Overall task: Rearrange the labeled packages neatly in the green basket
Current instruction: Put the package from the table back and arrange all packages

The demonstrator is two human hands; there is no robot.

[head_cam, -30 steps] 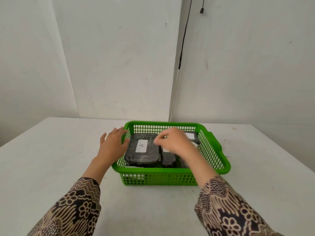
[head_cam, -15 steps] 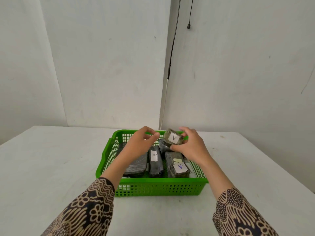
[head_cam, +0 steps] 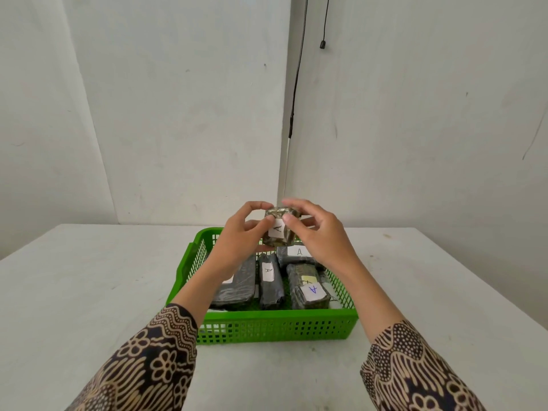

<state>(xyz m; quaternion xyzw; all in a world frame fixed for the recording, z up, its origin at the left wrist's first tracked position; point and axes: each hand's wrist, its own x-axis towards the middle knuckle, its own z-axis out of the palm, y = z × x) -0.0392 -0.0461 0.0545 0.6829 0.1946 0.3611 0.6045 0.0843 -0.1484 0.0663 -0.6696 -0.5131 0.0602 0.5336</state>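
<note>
A green plastic basket (head_cam: pixel 275 326) stands on the white table in front of me. Inside lie several dark wrapped packages with white "A" labels: a wide flat one (head_cam: pixel 238 284) at the left, a narrow one (head_cam: pixel 270 284) in the middle, one at the front right (head_cam: pixel 310 290) and one behind it (head_cam: pixel 296 253). Above the basket's far side I hold a small wrapped package (head_cam: pixel 280 228) with an "A" label. My left hand (head_cam: pixel 240 237) grips its left side and my right hand (head_cam: pixel 318 232) grips its right side.
The white table (head_cam: pixel 89 292) spreads wide on both sides of the basket. White walls meet in a corner behind it, where a black cable (head_cam: pixel 296 93) hangs down.
My right hand lifted the small package out of the basket and raised it. My left hand left the basket's rim and took hold of the package too. The view shifted.
</note>
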